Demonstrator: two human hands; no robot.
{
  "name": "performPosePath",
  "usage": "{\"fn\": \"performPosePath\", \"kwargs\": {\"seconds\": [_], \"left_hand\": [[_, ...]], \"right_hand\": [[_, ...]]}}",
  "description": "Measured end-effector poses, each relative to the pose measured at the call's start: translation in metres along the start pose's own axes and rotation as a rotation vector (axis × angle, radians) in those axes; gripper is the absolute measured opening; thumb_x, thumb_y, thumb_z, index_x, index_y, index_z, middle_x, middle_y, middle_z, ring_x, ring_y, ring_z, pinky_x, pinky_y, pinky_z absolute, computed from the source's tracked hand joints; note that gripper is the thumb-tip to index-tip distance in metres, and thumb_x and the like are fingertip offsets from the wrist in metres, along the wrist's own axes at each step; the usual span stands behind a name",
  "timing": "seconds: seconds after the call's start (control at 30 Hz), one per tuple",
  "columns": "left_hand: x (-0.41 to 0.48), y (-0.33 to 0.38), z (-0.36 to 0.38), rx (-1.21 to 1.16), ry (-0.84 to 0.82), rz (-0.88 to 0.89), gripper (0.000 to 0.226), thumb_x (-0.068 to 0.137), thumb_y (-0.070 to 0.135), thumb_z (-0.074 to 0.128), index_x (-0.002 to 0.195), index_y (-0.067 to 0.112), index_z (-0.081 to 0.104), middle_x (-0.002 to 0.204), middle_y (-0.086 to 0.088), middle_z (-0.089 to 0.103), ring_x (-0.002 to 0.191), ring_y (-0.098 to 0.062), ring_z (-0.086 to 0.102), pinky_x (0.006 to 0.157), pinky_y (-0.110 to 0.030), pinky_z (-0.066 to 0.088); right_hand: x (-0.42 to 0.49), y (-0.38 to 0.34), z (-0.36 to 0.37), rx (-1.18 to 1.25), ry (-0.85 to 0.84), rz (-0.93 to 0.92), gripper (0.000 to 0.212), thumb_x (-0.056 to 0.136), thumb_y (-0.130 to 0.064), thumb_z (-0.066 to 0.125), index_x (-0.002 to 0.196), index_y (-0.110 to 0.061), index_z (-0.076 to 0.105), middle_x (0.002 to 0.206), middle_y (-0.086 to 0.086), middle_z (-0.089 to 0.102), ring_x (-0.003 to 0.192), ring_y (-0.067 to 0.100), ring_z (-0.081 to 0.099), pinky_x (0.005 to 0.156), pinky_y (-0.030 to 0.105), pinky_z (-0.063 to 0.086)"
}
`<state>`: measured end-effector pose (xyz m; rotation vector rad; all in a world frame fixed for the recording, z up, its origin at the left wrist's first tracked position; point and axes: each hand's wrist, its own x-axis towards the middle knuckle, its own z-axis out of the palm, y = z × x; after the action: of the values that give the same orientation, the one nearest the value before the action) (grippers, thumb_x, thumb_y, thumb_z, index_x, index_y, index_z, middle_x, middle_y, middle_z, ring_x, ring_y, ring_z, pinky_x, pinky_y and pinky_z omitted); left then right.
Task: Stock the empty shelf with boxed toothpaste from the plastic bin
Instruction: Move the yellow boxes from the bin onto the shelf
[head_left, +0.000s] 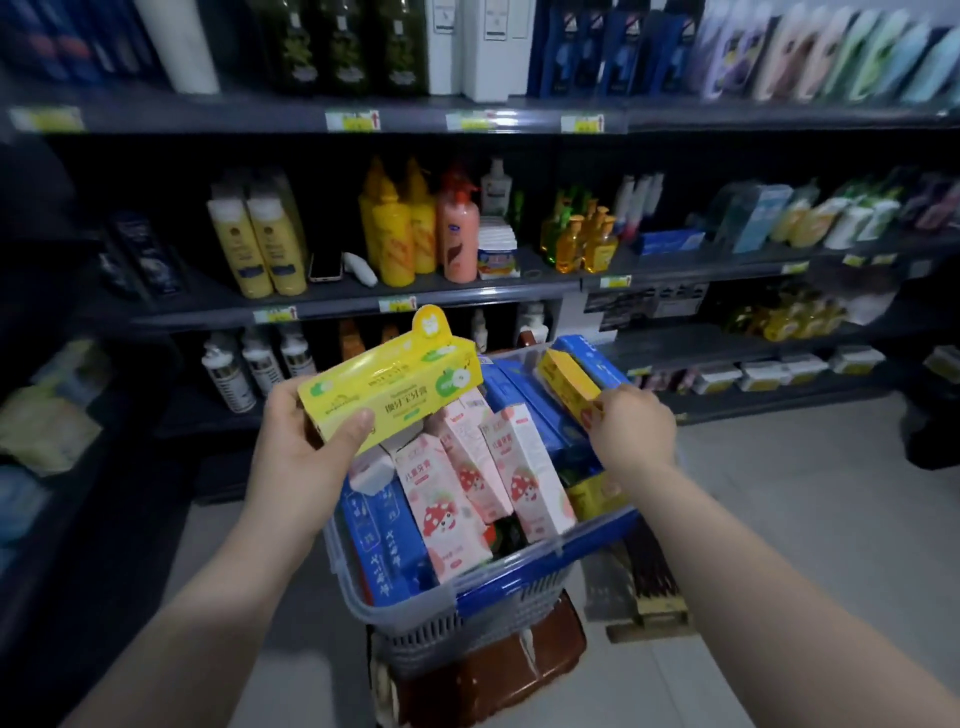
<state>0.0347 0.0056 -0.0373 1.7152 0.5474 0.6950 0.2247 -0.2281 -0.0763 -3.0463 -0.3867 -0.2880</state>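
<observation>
A grey plastic bin (415, 618) with a blue rim stands in front of me, packed with pink strawberry toothpaste boxes (452, 514) and blue toothpaste boxes (379, 540). My left hand (311, 441) holds a yellow apple-print toothpaste box (389, 387) lifted above the bin's left side. My right hand (631, 426) grips the near end of a second yellow toothpaste box (569, 384), raised over the bin's right edge. A dark bare stretch of the low shelf (208, 415) lies left of the bin, beneath white pump bottles.
Shelves ahead carry shampoo and lotion bottles (395, 234), a phone (326, 267) and soap boxes. The bin rests on a brown stool (519, 670). A folded wooden item (649, 587) lies on the tiled floor to the right. Dark shelving (52, 415) runs along my left.
</observation>
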Motion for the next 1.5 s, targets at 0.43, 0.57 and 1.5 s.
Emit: {"fn": "performPosePath", "kwargs": {"seconds": [0.43,0.57,1.5], "left_hand": [[-0.061,0.033,-0.068,0.004,0.439,0.013,0.031,0.089,0.01,0.062,0.112,0.019,0.044,0.102,0.007,0.061,0.09,-0.003,0.058,0.08,-0.02,0.045],[-0.112,0.044,-0.139,0.001,0.61,-0.032,0.031,0.09,0.013,0.062,0.115,0.019,0.045,0.106,0.005,0.063,0.095,-0.007,0.06,0.08,-0.023,0.047],[-0.57,0.079,-0.58,0.432,1.885,-0.123,0.035,0.082,0.018,0.071,0.107,0.025,0.047,0.102,0.0,0.063,0.093,-0.019,0.062,0.086,-0.044,0.052]], "right_hand": [[0.005,-0.077,-0.107,0.791,0.135,-0.47,0.01,0.093,-0.018,0.051,0.085,-0.016,0.055,0.079,0.001,0.058,0.077,0.023,0.051,0.062,0.033,0.035],[-0.028,-0.154,-0.123,0.929,-0.036,-0.673,0.01,0.092,-0.014,0.054,0.084,-0.014,0.059,0.083,0.003,0.057,0.081,0.019,0.052,0.065,0.028,0.031],[-0.602,-0.632,-0.251,1.143,-0.571,-1.781,0.012,0.093,-0.013,0.052,0.084,-0.015,0.06,0.083,0.001,0.06,0.082,0.022,0.054,0.07,0.03,0.035]]}}
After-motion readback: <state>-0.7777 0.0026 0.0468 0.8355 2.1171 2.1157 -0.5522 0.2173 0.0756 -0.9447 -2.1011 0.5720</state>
